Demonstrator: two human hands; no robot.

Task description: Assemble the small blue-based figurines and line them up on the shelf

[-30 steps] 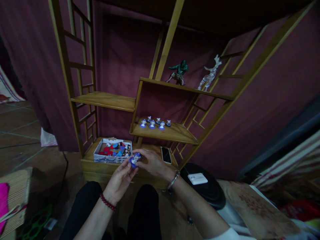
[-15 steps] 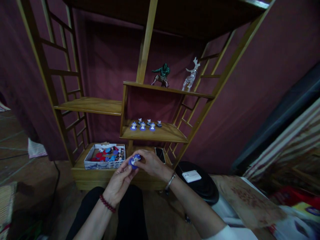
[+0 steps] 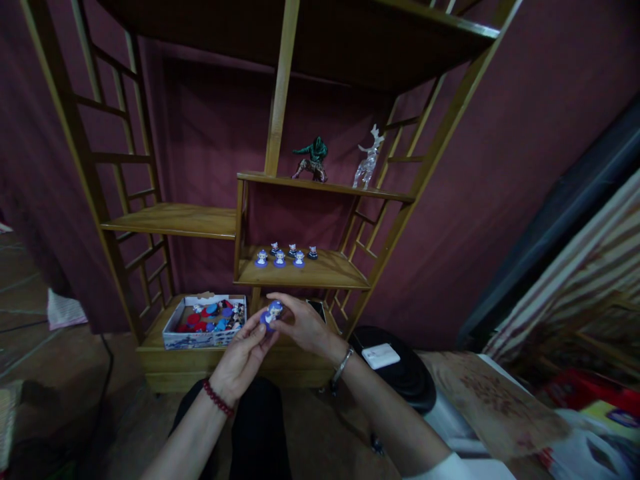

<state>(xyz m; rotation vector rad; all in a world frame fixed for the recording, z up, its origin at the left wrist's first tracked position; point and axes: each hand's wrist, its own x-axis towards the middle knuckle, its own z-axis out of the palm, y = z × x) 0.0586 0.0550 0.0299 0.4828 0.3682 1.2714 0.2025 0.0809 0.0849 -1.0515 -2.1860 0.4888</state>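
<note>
A small purple-and-white figurine (image 3: 273, 315) on a purple base is held between both hands, in front of the shelf unit. My left hand (image 3: 249, 348) grips its base from below left, fingers closed on it. My right hand (image 3: 303, 325) pinches it from the right, thumb and fingers at its upper part. On the small middle shelf (image 3: 325, 274) several similar figurines stand upright: a front row of purple-and-white ones (image 3: 279, 259) and a back row of darker ones (image 3: 293, 250). Below left, an open cardboard box (image 3: 200, 340) holds loose red, blue and dark figurines (image 3: 213, 317).
A green hooded figure (image 3: 315, 159) and a clear deer statuette (image 3: 367, 160) stand on the upper shelf. A phone (image 3: 317, 309) lies behind my right hand. To the right, a white flat object (image 3: 381, 356) rests on a round black lid (image 3: 407, 381).
The view has shifted slightly, so the shelf sits a little lower and further left. Both hands still hold the figurine, now tilted a little differently, with the right fingers raised somewhat.
</note>
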